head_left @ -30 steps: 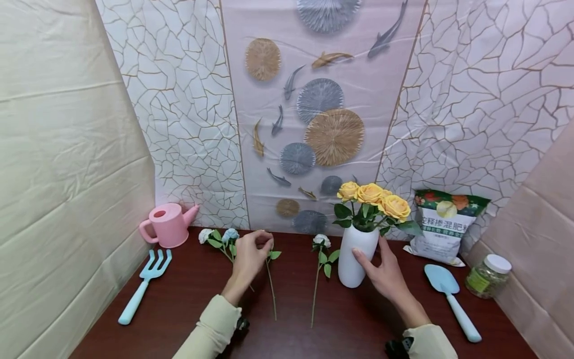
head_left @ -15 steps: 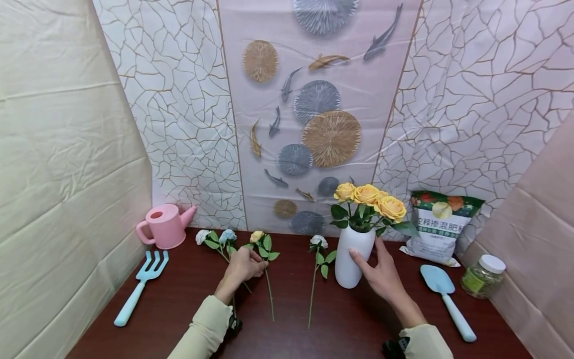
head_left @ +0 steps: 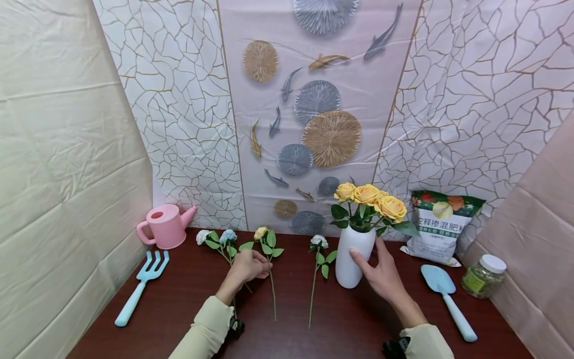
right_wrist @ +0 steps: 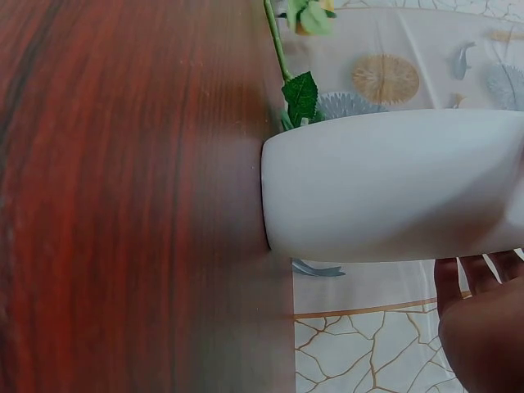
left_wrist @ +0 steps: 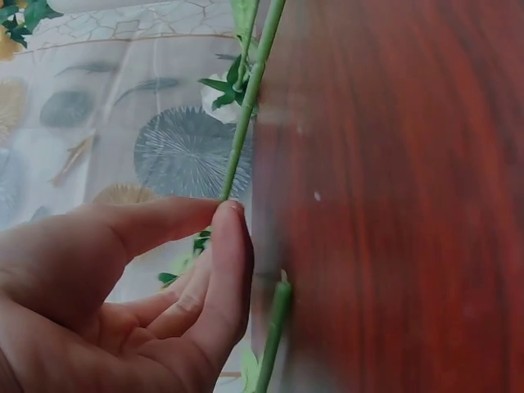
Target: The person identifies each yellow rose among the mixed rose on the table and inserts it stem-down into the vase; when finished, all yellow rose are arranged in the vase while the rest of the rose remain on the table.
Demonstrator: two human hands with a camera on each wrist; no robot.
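Between thumb and index fingertip, my left hand (head_left: 245, 265) pinches the green stem (left_wrist: 248, 106) of a small yellow rose (head_left: 261, 233). The rose's leaves and bloom extend beyond the hand, and its lower stem points toward me. My right hand (head_left: 386, 274) holds a white vase (head_left: 349, 263) around its right side, thumb on the front. In the right wrist view the vase (right_wrist: 377, 188) stands with its base at the tabletop. Large yellow roses (head_left: 367, 194) with dark leaves fill its mouth. Just left of the vase lies a white rose (head_left: 319, 242).
Left of my left hand lie another white rose (head_left: 203, 237) and a blue rose (head_left: 228, 236). A pink watering can (head_left: 167, 229) and a blue hand fork (head_left: 142, 286) are farther left. To the right are a fertilizer bag (head_left: 441, 229), blue trowel (head_left: 441, 281) and lidded jar (head_left: 484, 276).
My left hand has come down from beside the small yellow rose's bloom to its stem. The bloom is now uncovered and has shifted slightly. The right hand stays on the vase.
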